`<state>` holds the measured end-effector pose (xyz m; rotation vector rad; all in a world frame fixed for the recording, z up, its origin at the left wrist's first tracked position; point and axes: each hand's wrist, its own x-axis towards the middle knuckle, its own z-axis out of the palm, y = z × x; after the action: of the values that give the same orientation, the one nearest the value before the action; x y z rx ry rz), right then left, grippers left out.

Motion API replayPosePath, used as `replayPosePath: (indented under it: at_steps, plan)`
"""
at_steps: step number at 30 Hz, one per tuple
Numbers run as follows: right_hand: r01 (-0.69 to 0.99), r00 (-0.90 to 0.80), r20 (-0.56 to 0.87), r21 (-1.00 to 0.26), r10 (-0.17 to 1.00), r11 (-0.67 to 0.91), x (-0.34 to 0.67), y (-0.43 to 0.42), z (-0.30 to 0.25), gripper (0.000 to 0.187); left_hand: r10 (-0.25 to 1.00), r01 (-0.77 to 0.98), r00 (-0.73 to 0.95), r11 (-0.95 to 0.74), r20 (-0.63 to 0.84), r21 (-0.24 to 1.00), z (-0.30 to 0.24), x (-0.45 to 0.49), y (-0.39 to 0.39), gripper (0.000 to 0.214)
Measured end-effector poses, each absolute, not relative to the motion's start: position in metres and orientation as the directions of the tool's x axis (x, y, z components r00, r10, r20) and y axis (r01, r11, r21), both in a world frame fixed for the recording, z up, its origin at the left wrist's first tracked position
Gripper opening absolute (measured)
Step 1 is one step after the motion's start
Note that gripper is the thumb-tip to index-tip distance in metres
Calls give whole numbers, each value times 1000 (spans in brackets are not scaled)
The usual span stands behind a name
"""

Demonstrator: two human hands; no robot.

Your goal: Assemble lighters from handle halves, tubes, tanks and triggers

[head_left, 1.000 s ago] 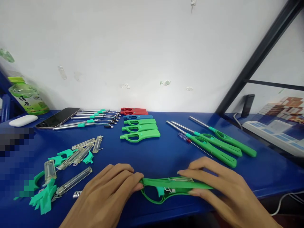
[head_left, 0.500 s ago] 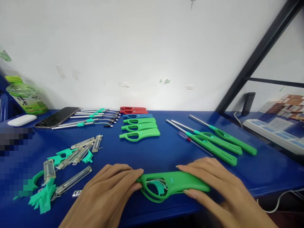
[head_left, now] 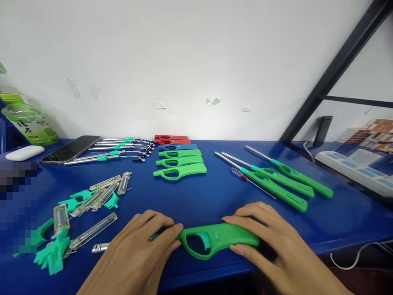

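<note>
- Lowered since a second ago, when it stood tilted and showed the inside, the upper shell of the green handle point(head_left: 227, 235) now covers the lower one.
- Just above the near edge of the blue table point(head_left: 196, 200), the handle lies between my hands, a teal trigger point(head_left: 205, 241) inside its loop.
- With my left hand point(head_left: 138, 246) I pinch its front end; a metal tube point(head_left: 100, 247) shows beyond that hand.
- With my right hand point(head_left: 267, 237) I grip the rear end, thumb below, fingers above.
- To my left lie teal parts point(head_left: 55, 254) and clear tanks point(head_left: 93, 231).
- Farther right, a screwdriver point(head_left: 238, 173) lies beside three green lighters point(head_left: 270, 186).
- Beyond, handle shells point(head_left: 187, 170) in green, blue and red are lined up, with wired metal rods point(head_left: 92, 159) to their left.
- Farthest off, a bottle point(head_left: 29, 125) stands near the white wall point(head_left: 196, 61).
</note>
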<state>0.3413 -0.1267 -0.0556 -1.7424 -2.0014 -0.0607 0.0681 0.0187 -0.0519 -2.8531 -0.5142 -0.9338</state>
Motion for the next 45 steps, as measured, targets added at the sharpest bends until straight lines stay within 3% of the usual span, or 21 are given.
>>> replayPosePath:
  at_steps: [10, 21, 33, 45]
  plan:
    - [962, -51, 343, -235, 938, 139, 343, -132, -62, 45, 273, 337, 748, -941, 605, 9, -55, 67, 20, 38]
    - [957, -12, 339, -268, 941, 109, 342, -133, -61, 37, 277, 348, 763, -937, 584, -10, -51, 69, 17, 44]
    - [928, 5, 449, -336, 894, 163, 336, -129, -61, 37, 273, 319, 757, -947, 594, 28, -60, 63, 19, 45]
    - [973, 32, 503, -215, 864, 89, 330, -134, -73, 37, 337, 391, 793, -920, 507, -1, -91, 55, 11, 65]
